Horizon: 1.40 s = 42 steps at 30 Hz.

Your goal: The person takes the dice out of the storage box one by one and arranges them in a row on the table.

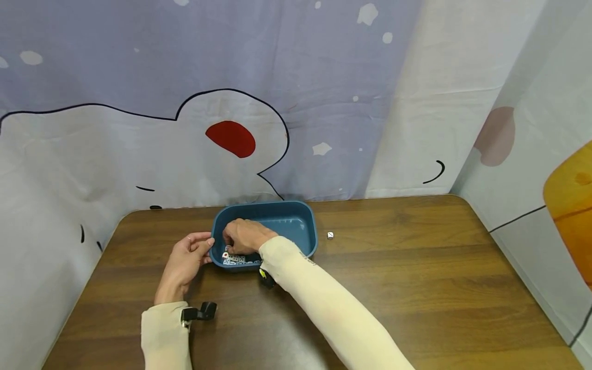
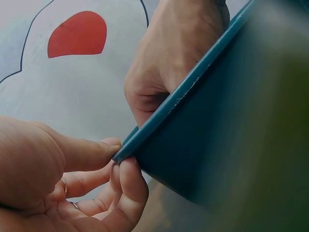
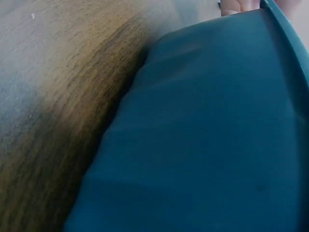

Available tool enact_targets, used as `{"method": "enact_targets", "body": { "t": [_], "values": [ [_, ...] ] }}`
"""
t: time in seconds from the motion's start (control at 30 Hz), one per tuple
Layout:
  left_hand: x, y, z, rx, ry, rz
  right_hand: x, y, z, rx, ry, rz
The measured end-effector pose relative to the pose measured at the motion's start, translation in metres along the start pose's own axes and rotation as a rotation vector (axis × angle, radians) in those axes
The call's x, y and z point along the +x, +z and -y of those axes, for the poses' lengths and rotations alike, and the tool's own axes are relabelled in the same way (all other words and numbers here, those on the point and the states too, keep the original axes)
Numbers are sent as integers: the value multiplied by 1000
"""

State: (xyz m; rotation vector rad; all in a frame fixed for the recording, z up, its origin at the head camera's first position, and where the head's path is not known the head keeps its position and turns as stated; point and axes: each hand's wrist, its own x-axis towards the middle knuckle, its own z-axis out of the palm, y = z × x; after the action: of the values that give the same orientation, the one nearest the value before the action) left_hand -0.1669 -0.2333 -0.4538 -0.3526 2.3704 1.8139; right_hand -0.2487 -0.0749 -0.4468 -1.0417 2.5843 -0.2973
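A blue plastic bin [image 1: 302, 209] rests at the back of the wooden table. Several small white dice [image 1: 236, 259] lie in it, gathered at its near left corner. My left hand [image 1: 182, 264] pinches the bin's left rim, thumb on top and fingers [image 2: 133, 186] beneath, as the left wrist view shows. My right hand [image 1: 247, 236] reaches down inside the bin, fingers bent toward the dice. Its fingertips are hidden behind the bin wall in the left wrist view, and I cannot tell whether they hold a die.
One white die [image 1: 330, 235] sits alone on the wooden table [image 1: 416, 288], just right of the bin. A printed cloth [image 1: 333, 103] hangs directly behind the table's back edge. In the right wrist view the bin's outer wall [image 3: 193, 135] fills most of the picture.
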Motion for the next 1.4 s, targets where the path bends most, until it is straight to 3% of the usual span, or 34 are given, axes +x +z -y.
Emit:
{"method": "enact_targets", "body": {
  "t": [0.73, 1.4],
  "values": [
    [0, -2, 0, -34, 2, 10, -9, -11, 2, -47, -38, -8],
    [-1, -1, -1, -10, 2, 4, -30, -15, -13, -40, -70, -33]
  ]
}}
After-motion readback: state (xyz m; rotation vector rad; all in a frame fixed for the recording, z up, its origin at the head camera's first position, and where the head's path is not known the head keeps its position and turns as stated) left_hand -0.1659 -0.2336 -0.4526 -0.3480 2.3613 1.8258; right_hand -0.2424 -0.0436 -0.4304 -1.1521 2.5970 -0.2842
